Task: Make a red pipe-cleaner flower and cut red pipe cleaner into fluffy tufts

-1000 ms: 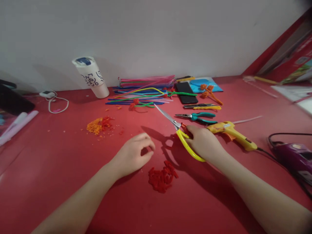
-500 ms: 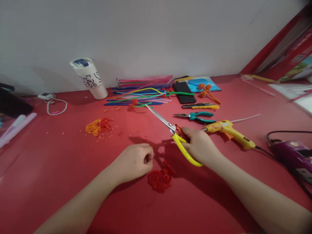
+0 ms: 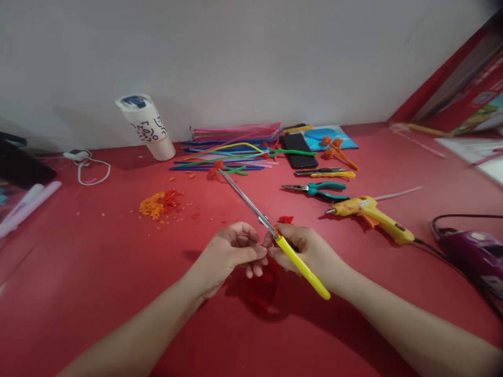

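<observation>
My right hand (image 3: 308, 254) is closed around yellow-handled scissors (image 3: 302, 267), their blades together and pointing to the far left. A small red fuzzy piece (image 3: 285, 220) shows just beyond its knuckles; whether the hand holds that too I cannot tell. Thumb and fingers of my left hand (image 3: 231, 248) are pinched together, their tips meeting the right hand's fingertips. Anything between them is too small to make out. Below both hands, in shadow, lies a pile of red fuzzy cuttings (image 3: 261, 293).
Orange and red scraps (image 3: 155, 205) lie at left, before a white tumbler (image 3: 151, 131). Coloured pipe cleaners (image 3: 228, 149) line the back. Rightward are a phone (image 3: 299, 151), a cutter (image 3: 324, 173), pliers (image 3: 314, 189), an orange pipe-cleaner flower (image 3: 334, 146) and a yellow glue gun (image 3: 373, 214).
My left hand has risen from beside the red pile and gone from a loose fist to a pinch. The right hand has moved left and nearer with the scissors, and the hands now meet.
</observation>
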The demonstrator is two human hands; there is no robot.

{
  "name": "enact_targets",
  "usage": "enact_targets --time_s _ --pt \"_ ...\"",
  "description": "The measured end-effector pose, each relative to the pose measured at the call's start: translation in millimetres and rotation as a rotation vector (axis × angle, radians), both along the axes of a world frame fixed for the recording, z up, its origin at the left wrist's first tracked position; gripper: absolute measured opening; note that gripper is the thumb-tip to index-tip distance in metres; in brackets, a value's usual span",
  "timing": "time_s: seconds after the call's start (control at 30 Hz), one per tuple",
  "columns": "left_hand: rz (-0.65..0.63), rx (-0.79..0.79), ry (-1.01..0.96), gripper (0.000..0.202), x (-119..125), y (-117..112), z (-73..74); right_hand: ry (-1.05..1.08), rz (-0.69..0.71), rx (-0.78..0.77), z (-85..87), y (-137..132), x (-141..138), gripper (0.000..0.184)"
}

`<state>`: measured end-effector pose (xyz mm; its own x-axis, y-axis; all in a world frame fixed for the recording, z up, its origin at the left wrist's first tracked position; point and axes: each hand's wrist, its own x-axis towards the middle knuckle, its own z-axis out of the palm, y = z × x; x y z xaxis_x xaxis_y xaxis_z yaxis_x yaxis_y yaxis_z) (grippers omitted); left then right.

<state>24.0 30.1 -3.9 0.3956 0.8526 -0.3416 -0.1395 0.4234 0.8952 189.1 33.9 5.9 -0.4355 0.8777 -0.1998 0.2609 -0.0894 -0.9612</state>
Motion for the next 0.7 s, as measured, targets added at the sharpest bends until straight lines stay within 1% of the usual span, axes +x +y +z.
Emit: enact_targets --time_s 0.13,0.23,0.37,0.43,0.53,0.6,0.63,0.7 --pt "0.007 0.009 -0.005 0.019 0.4 0.4 -3.2 -0.014 0.034 0.034 -0.5 -0.1 0.3 0.011" --pt "0.012 0.037 0.030 0.017 0.8 1.4 -4.3 -0.022 0.037 0.060 -1.2 0.2 0.4 0.011" --pt "0.029 0.097 0.161 0.010 2.4 0.4 -3.5 -0.060 -0.035 0.076 -5.0 0.8 -0.1 0.005" --pt "0.029 0.168 0.260 0.006 3.3 -1.9 -3.1 -0.093 -0.078 0.079 -7.1 0.8 -1.2 0.005" --pt "0.037 0.344 0.414 0.004 4.1 -5.3 -2.2 -0.134 -0.097 0.106 -8.5 0.2 -3.2 0.009" --pt "0.051 0.411 0.452 0.006 3.8 -5.5 -1.2 -0.166 -0.089 0.144 -8.3 0.0 -3.0 0.015" --pt "0.075 0.400 0.436 0.005 3.3 -4.7 -0.5 -0.194 -0.085 0.171 -8.1 0.1 -2.1 0.018" --pt "0.174 0.313 0.338 0.002 1.4 -1.6 0.8 -0.282 -0.084 0.249 -7.7 0.9 1.2 0.023"
